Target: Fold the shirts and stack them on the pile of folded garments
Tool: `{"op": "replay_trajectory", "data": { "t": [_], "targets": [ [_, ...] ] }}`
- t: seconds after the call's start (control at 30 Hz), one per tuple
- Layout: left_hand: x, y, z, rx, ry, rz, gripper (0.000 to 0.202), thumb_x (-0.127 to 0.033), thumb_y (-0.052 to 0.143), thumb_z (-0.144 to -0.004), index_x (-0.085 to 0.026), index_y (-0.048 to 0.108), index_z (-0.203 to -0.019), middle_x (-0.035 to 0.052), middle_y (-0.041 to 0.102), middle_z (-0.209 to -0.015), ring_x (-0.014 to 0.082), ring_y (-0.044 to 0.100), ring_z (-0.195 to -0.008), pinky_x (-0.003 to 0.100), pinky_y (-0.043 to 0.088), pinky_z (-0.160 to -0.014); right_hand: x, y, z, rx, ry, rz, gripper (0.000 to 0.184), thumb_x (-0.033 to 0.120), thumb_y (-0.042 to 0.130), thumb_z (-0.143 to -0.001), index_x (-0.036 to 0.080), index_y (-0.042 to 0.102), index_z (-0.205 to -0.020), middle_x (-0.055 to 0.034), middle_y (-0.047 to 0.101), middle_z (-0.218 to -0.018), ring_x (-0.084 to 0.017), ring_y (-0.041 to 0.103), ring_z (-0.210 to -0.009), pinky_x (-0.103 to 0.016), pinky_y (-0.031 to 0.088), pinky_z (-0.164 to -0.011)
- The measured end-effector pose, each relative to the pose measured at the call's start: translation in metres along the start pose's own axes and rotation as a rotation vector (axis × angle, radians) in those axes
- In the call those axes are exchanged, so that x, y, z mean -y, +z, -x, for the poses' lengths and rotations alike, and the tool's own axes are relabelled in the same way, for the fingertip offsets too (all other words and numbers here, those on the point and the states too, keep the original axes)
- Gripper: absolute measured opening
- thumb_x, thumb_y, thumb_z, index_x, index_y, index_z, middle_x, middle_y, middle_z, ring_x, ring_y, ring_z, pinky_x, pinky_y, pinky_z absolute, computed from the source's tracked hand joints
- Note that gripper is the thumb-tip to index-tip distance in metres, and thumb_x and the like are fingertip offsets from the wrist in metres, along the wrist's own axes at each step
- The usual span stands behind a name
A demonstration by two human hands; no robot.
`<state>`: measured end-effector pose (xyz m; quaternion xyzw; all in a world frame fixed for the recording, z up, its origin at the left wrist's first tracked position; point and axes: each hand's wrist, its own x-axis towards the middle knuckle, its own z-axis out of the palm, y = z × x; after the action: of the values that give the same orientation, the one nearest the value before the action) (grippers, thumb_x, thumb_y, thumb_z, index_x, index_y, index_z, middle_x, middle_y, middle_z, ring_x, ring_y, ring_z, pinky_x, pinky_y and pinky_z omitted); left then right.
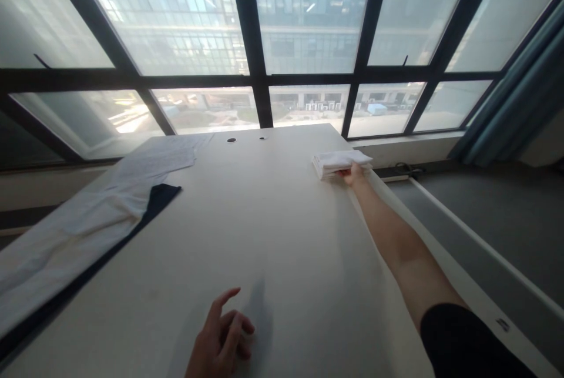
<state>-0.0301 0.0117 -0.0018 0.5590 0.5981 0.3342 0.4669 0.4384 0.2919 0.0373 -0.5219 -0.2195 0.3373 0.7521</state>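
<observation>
My right hand (352, 176) reaches far across the white table to a stack of folded white cloths (337, 160) near the far right corner. The thumb lies toward the top, and the fingers curl in at the near right side of the cloth. How many layers they hold is hidden. Low in the middle of the view, my left hand (222, 334) hovers above the table, holding nothing. Its index finger is stretched out and the others are loosely bent and apart.
Along the left edge of the table (255, 219) lie spread white cloths (79, 237), with a dark navy cloth (161, 198) showing from beneath. Two small round holes are near the table's far edge. Beyond stand large windows (308, 13); a blue curtain (511, 96) hangs at right.
</observation>
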Motion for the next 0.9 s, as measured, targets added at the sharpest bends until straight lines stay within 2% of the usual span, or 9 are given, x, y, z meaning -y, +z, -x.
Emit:
{"op": "replay_trajectory", "data": {
  "t": [0.1, 0.17, 0.27, 0.37, 0.43, 0.5, 0.63, 0.73, 0.9],
  "targets": [
    [0.007, -0.003, -0.002, 0.029, 0.002, -0.009, 0.074, -0.082, 0.053, -0.081, -0.026, 0.047, -0.13, -0.0015, 0.069, -0.069, 0.0226, 0.065, -0.048, 0.034, 0.053, -0.048, -0.008, -0.019, 0.003, -0.039, 0.08, 0.225, 0.029, 0.032, 0.048, -0.103, 0.022, 0.054, -0.076, -0.0026, 0.061, -0.065, -0.017, 0.064, -0.064, -0.036, 0.06, -0.063],
    [0.011, -0.004, -0.003, 0.045, 0.014, -0.018, 0.07, -0.081, 0.053, -0.083, -0.027, 0.049, -0.128, -0.0014, 0.069, -0.068, 0.0231, 0.066, -0.049, 0.035, 0.054, -0.049, -0.009, -0.034, 0.009, -0.079, 0.055, 0.383, 0.027, 0.033, 0.054, -0.1, 0.019, 0.058, -0.077, -0.0081, 0.065, -0.072, -0.02, 0.066, -0.069, -0.037, 0.059, -0.065],
    [0.013, -0.004, -0.004, 0.053, 0.041, -0.039, 0.063, -0.079, 0.054, -0.084, -0.028, 0.053, -0.123, -0.0018, 0.068, -0.066, 0.0226, 0.065, -0.049, 0.034, 0.055, -0.05, -0.006, -0.043, 0.017, -0.137, -0.087, 0.512, 0.016, 0.027, 0.06, -0.095, 0.013, 0.068, -0.095, -0.0196, 0.071, -0.108, -0.027, 0.067, -0.104, -0.043, 0.057, -0.088],
    [0.009, -0.004, -0.004, 0.055, 0.063, -0.054, 0.058, -0.075, 0.056, -0.085, -0.028, 0.057, -0.119, -0.0018, 0.069, -0.066, 0.0212, 0.065, -0.049, 0.033, 0.056, -0.053, -0.01, -0.03, 0.023, -0.027, -0.369, 0.789, 0.038, 0.025, 0.062, -0.094, 0.014, 0.066, -0.129, -0.0195, 0.053, -0.152, -0.031, 0.042, -0.143, -0.049, 0.036, -0.118],
    [0.005, -0.003, -0.003, 0.054, 0.063, -0.054, 0.058, -0.073, 0.057, -0.084, -0.027, 0.057, -0.118, -0.0016, 0.069, -0.066, 0.0207, 0.065, -0.05, 0.032, 0.055, -0.052, -0.017, -0.014, 0.028, 0.118, -0.498, 1.067, 0.046, 0.031, 0.053, -0.1, 0.013, 0.061, -0.141, -0.0184, 0.043, -0.161, -0.033, 0.03, -0.152, -0.056, 0.02, -0.123],
    [0.0, -0.002, -0.003, 0.055, 0.043, -0.043, 0.061, -0.074, 0.058, -0.082, -0.025, 0.056, -0.117, -0.001, 0.069, -0.067, 0.0208, 0.065, -0.05, 0.03, 0.052, -0.047, -0.027, 0.002, 0.038, 0.173, -0.5, 1.217, 0.05, 0.034, 0.042, -0.104, 0.008, 0.058, -0.144, -0.0225, 0.04, -0.162, -0.037, 0.027, -0.154, -0.063, 0.014, -0.121],
    [-0.009, 0.0, -0.001, 0.071, 0.023, -0.004, 0.058, -0.07, 0.058, -0.082, -0.022, 0.057, -0.114, -0.0001, 0.069, -0.068, 0.0199, 0.064, -0.05, 0.027, 0.043, -0.04, -0.054, 0.023, 0.082, 0.103, -0.557, 1.22, 0.049, 0.027, 0.041, -0.105, 0.007, 0.053, -0.148, -0.0259, 0.041, -0.161, -0.034, 0.03, -0.153, -0.06, 0.018, -0.124],
    [-0.012, 0.002, 0.003, 0.08, 0.085, -0.011, 0.044, -0.058, 0.056, -0.087, -0.021, 0.059, -0.11, -0.0007, 0.068, -0.068, 0.017, 0.063, -0.051, 0.025, 0.044, -0.046, -0.077, 0.028, 0.13, 0.251, -0.672, 1.227, 0.047, 0.027, 0.045, -0.103, 0.009, 0.058, -0.144, -0.0232, 0.048, -0.157, -0.03, 0.038, -0.15, -0.048, 0.028, -0.124],
    [-0.009, 0.007, 0.009, 0.105, 0.167, -0.011, 0.026, -0.038, 0.05, -0.091, -0.019, 0.061, -0.106, -0.0017, 0.068, -0.068, 0.0134, 0.062, -0.054, 0.024, 0.047, -0.055, -0.096, 0.02, 0.2, 0.407, -0.703, 1.266, 0.047, 0.03, 0.047, -0.101, 0.01, 0.06, -0.141, -0.0215, 0.048, -0.156, -0.031, 0.041, -0.147, -0.044, 0.033, -0.123]
  ]
}}
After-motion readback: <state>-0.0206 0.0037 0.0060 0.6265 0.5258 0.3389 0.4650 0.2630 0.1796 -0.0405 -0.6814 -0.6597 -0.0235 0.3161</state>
